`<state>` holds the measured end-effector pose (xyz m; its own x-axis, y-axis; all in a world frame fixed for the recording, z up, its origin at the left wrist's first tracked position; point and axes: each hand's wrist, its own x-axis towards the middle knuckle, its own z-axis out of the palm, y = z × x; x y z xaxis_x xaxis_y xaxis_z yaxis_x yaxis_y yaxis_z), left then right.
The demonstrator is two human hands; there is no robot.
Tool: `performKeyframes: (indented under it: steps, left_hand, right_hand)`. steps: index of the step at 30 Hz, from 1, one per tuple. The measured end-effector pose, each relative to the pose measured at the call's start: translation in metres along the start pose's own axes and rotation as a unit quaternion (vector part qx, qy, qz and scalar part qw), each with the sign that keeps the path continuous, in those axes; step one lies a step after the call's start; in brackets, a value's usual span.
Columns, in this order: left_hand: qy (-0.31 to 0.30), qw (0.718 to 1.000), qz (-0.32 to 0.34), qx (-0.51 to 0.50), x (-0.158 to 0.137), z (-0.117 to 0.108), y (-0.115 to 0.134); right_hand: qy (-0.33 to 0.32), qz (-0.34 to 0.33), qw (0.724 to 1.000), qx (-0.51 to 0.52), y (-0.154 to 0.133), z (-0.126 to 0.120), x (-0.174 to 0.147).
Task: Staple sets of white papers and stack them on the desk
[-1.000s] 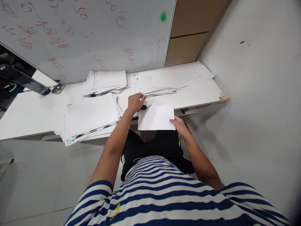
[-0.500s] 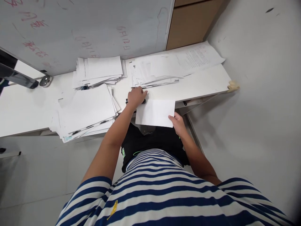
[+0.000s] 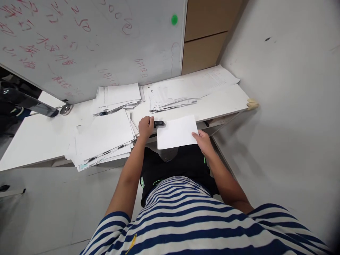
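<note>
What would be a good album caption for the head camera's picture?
White paper in the right hand, the left hand on a black tool, stacked sheets on the desk.

One head cam, wide view, mid-dist.: looks from above & behind L hand (image 3: 145, 126) and R hand (image 3: 204, 141), facing fwd + steeply down. Shirt (image 3: 186, 216) closest, btm; desk (image 3: 223, 97) just past hands, whiteboard (image 3: 154, 39) farther; wall (image 3: 287, 106) R of R hand.

The left hand (image 3: 146, 127) is curled into a grip — knuckles forward — with the left forearm (image 3: 134, 161) slanting up to it. The right hand (image 3: 204, 141) pinches, thumb (image 3: 195, 135) on top, fingers mostly hidden, right forearm (image 3: 220, 164) angled inward.
</note>
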<state>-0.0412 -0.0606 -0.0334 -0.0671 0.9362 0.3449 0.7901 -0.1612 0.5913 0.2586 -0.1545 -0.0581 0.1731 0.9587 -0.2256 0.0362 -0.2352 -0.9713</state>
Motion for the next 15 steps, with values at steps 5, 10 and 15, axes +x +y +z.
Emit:
performKeyframes:
  steps: [5, 10, 15]
  left_hand:
    - [0.032, 0.997, -0.018, 0.069, -0.003, 0.011, -0.004]
    - [0.045, 0.994, -0.036, 0.09, -0.003, 0.012, 0.001]
    - [0.05, 0.994, -0.032, 0.089, -0.003, 0.013, 0.0]
  right_hand:
    - [0.045, -0.058, 0.997, -0.026, -0.025, -0.037, 0.003]
    - [0.1, -0.087, 0.991, -0.017, -0.032, -0.056, -0.013]
    - [0.102, -0.063, 0.992, 0.037, -0.021, -0.05, -0.021]
